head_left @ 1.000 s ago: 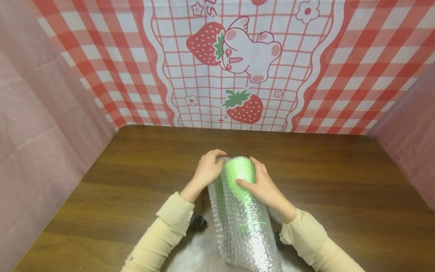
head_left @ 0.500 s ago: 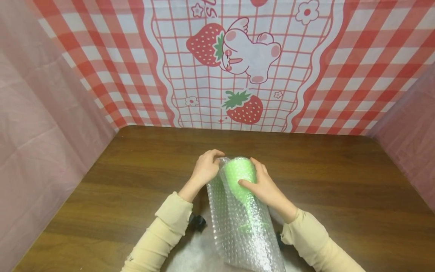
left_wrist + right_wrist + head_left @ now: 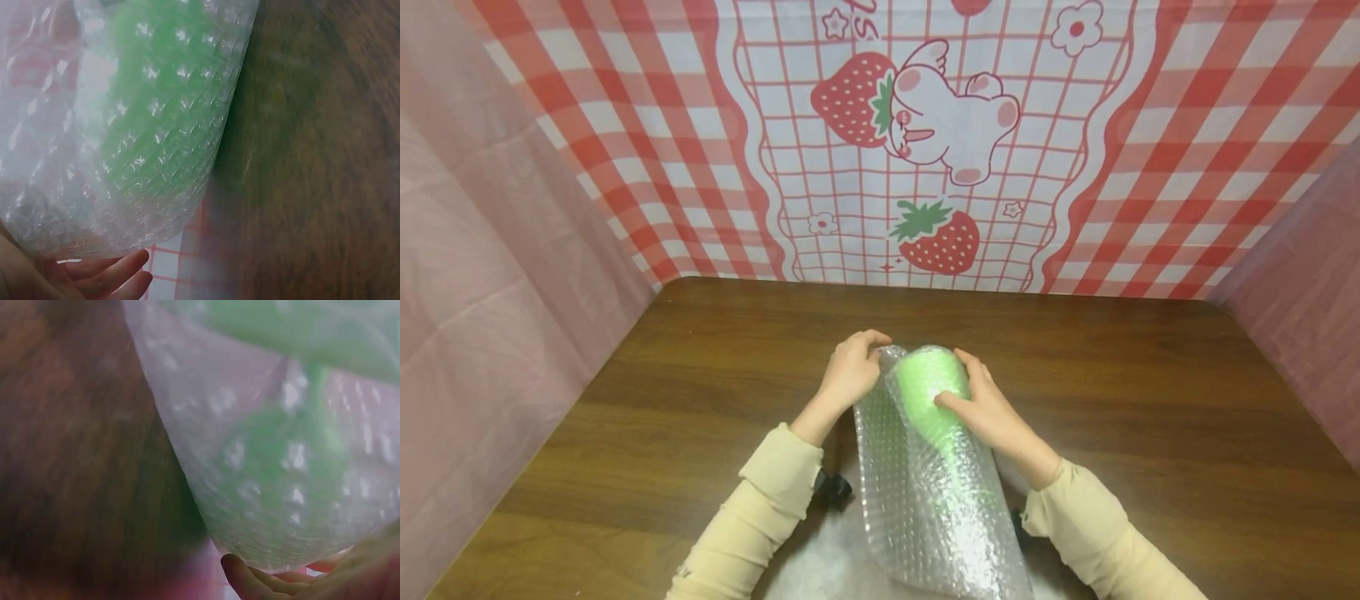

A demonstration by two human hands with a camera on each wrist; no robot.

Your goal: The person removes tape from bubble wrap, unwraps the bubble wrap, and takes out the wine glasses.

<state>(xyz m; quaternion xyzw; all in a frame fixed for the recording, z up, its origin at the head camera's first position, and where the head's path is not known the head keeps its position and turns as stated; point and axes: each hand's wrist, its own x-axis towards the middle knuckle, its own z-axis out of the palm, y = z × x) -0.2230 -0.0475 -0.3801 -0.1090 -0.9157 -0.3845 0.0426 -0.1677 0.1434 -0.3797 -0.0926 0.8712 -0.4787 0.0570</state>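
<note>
A green goblet (image 3: 925,385) lies wrapped in clear bubble wrap (image 3: 880,475), its bowl at the far end. The right hand (image 3: 988,414) grips the bowl through the wrap, with the thumb on top and the fingers along the right side. On the left, the left hand (image 3: 850,367) pinches the far corner of a loose flap of the wrap. In the right wrist view, the stem and bowl of the goblet (image 3: 275,450) show blurred through the plastic. Fingers of the left hand (image 3: 94,275) reach under the wrap's edge in the left wrist view.
The work lies on a brown wooden table (image 3: 715,333). A pale sheet-like surface (image 3: 827,554) is below the wrap near the front. A red-and-white strawberry-print cloth (image 3: 850,183) hangs behind, with pink curtains (image 3: 512,250) at both sides.
The left hand has moved slightly left, drawing the flap of bubble wrap away from the goblet. The right hand and the goblet have shifted a little to the right.
</note>
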